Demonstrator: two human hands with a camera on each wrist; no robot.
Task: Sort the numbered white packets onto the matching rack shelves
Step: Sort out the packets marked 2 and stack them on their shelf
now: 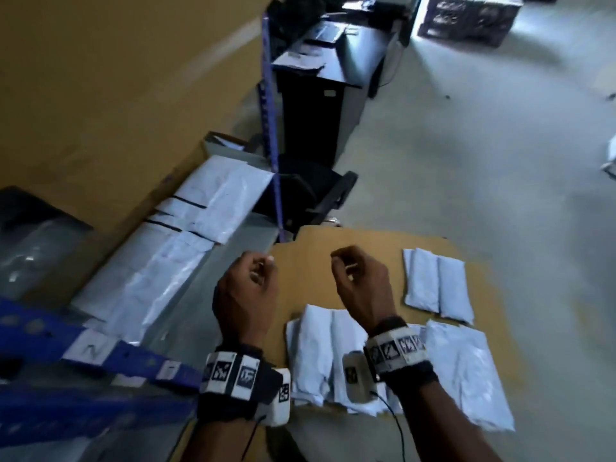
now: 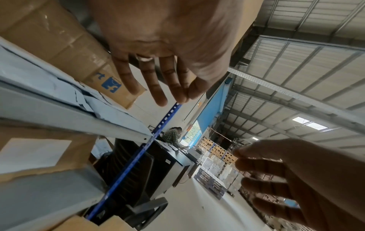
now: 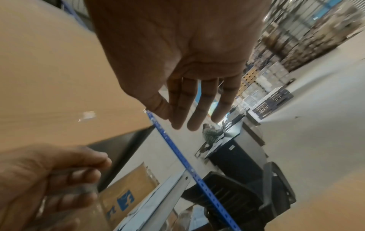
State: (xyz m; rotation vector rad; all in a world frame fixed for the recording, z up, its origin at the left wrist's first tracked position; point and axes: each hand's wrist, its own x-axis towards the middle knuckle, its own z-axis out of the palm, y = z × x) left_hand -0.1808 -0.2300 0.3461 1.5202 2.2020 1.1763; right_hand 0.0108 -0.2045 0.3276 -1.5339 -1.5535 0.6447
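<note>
Several white packets lie on a brown cardboard sheet in front of me, with a pair at its far right. More white packets are stacked on the grey rack shelf to the left. My left hand and right hand hover side by side above the cardboard, fingers loosely curled, holding nothing. The left wrist view shows the left hand with relaxed empty fingers beside the shelf packets. In the right wrist view the right hand is just as empty.
A blue rack beam with paper number labels runs at lower left, and a blue upright stands behind the shelf. A black chair and a dark desk stand beyond. A person sits at the desk.
</note>
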